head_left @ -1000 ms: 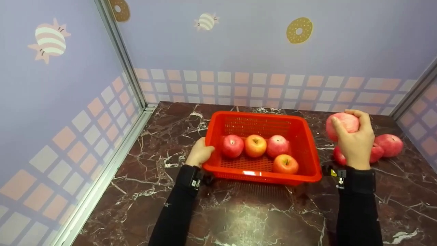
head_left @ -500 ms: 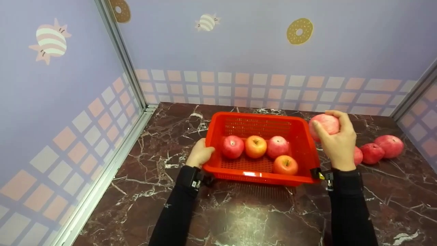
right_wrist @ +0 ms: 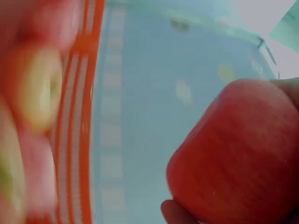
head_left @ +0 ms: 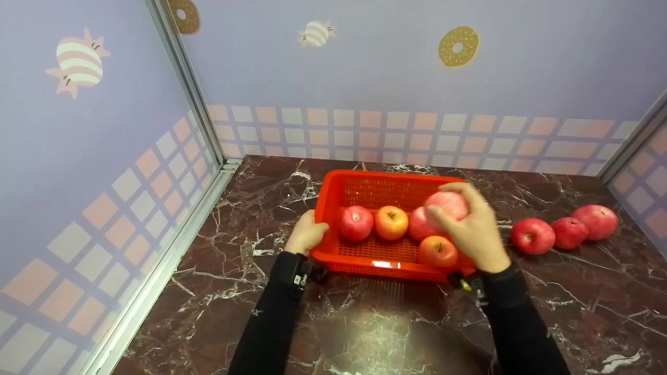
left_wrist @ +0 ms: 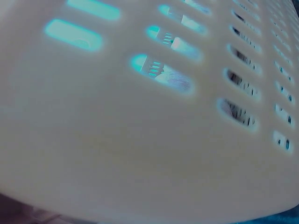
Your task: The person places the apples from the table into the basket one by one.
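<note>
My right hand (head_left: 477, 229) holds a pink apple (head_left: 449, 204) between thumb and fingers, above the right part of a red plastic basket (head_left: 383, 268). The held apple (right_wrist: 238, 154) fills the right side of the right wrist view. Gripping the basket's left rim is my left hand (head_left: 306, 233), thumb over the edge. Inside the basket lie a red apple (head_left: 356, 223), a yellow-orange apple (head_left: 392, 222), an orange-red apple (head_left: 437, 251) and a pink apple (head_left: 420, 224) partly hidden behind the held one. The left wrist view shows only the slotted basket wall (left_wrist: 117, 140) up close.
To the basket's right, a red apple (head_left: 532, 236), a smaller dark red apple (head_left: 569, 233) and a large pink-red apple (head_left: 595, 222) sit in a row on the dark marbled table (head_left: 375, 328). Patterned panels (head_left: 385, 78) enclose the table at the back and sides.
My right hand has carried the pink apple leftward, from above the row of apples to over the basket. The left hand and the basket have stayed put.
</note>
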The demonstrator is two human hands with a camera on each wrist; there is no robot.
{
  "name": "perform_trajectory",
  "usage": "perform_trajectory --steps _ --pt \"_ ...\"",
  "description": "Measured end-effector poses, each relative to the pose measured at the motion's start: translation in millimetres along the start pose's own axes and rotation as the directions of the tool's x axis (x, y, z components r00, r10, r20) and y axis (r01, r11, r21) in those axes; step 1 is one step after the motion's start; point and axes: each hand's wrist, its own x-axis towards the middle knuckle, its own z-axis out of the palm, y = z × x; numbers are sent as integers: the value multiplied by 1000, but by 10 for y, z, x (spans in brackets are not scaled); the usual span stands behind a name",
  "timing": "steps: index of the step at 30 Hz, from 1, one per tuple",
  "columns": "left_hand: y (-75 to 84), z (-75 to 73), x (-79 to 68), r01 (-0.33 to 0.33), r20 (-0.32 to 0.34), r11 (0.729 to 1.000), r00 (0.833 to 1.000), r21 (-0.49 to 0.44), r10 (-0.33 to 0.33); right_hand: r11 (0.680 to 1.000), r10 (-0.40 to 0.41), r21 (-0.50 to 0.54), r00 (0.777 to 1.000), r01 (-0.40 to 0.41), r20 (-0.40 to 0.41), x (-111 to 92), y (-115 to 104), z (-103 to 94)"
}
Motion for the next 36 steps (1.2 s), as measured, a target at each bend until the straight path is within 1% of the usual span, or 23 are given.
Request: perform_trajectory --steps 2,5,8,10,12,15,19,22,26,28,31,36 --pt "9 -3 0 -8 1 1000 1000 3 8 1000 -11 0 998 12 63 -43 -37 105" --pt "9 -4 1 -17 -1 1000 1000 15 17 999 -42 -6 991 43 125 -101 -56 254" --pt "9 0 5 -20 -2 1000 1000 15 20 997 -51 -41 983 59 176 -151 -49 370" --pt "10 2 6 -16 -1 1000 1000 6 16 993 -61 -84 977 79 202 -180 -40 437" --pt "13 2 8 -15 -1 1000 1000 3 15 985 -67 -139 972 100 225 -213 -35 502" --pt "15 1 5 -13 -6 1000 1000 5 14 963 -80 -230 964 140 252 -262 -19 598" --pt "3 3 9 -11 -14 1000 1000 22 11 933 -124 -295 953 207 275 -307 19 697" --pt "-3 2 14 -11 -16 1000 1000 27 12 922 -149 -305 946 237 287 -319 41 740" --pt "-6 1 17 -12 -20 999 1000 32 13 921 -113 -326 947 214 302 -326 54 754" --pt "-3 -1 12 -13 -18 1000 1000 27 13 921 -93 -332 942 204 322 -324 59 757" --pt "0 -4 10 -8 -12 1000 1000 18 8 914 -74 -347 929 208 361 -322 62 757" --pt "5 -2 10 9 -10 1000 1000 28 -9 892 -52 -385 899 238 435 -312 69 751"
